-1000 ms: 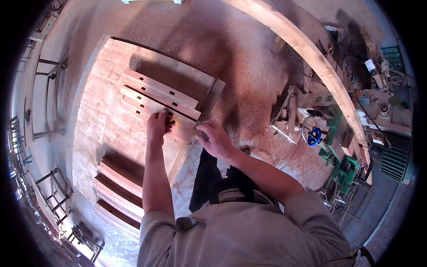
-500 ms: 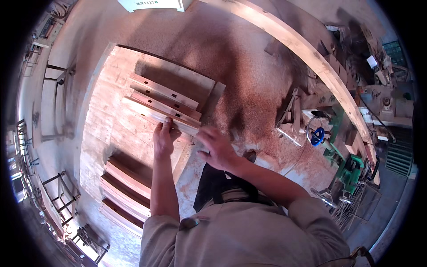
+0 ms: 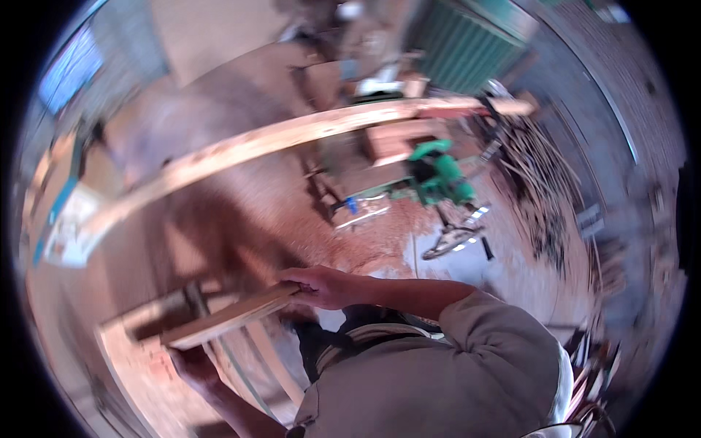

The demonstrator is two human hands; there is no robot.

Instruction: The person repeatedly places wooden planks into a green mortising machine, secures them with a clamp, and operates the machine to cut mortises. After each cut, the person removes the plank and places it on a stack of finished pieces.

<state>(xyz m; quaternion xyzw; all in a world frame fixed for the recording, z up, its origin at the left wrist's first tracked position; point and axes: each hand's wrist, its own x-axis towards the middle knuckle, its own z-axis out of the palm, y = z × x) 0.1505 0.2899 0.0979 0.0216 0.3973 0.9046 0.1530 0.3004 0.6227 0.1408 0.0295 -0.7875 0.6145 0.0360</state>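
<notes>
A wooden board (image 3: 234, 314), pale along its lower edge, is held raised and slightly tilted between my two hands. The fingers of my right hand (image 3: 323, 287) are wrapped round its right end. At the other end, my left hand (image 3: 196, 367) grips from below, its fingers partly hidden and blurred. Beneath the board lies a wide wooden panel (image 3: 139, 379), partly covered by my left arm. Whether more than one piece is in my hands cannot be made out through the blur.
A long wooden beam (image 3: 285, 135) spans the view ahead. Beyond it stands a green machine (image 3: 442, 175) with a metal handwheel (image 3: 454, 239). Thin wooden strips (image 3: 537, 186) are heaped at the right. A pale machine (image 3: 71, 230) stands at the left; sawdust (image 3: 350, 244) covers floor.
My view has swung to the right. The board has come up off the panel, and my hands have moved apart to grip its two ends.
</notes>
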